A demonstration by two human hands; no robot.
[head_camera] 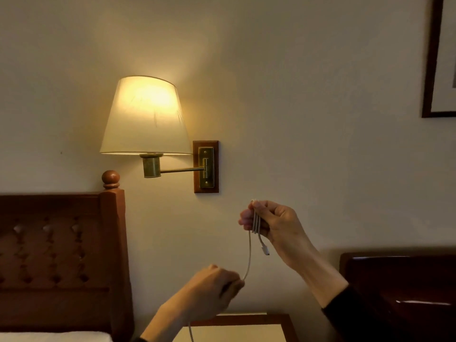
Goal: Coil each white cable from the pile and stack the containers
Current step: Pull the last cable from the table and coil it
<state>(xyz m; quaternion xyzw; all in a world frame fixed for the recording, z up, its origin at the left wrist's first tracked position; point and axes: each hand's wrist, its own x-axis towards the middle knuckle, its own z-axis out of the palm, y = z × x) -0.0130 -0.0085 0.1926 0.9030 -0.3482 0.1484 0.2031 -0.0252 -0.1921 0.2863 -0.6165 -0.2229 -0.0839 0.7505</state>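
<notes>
Head view: right hand (271,222) holds white cable (249,255) loops — left hand (212,290) pinches strand below.

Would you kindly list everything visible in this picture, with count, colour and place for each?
cable: one, white, looped in the right hand, running down to the left hand, plug dangling below the loops
lamp: one, cream shade, brass arm, lit, on the wall left of centre
wall plate: one, red-brown wood with brass, right of the lamp
headboard: one, red-brown carved wood, lower left
picture frame: one, dark, upper right edge
bedside table: one, wood rim, pale top, bottom centre
dark furniture: one, glossy dark brown, lower right
left hand: pinches the cable
right hand: grips the loops, dark sleeve
</notes>
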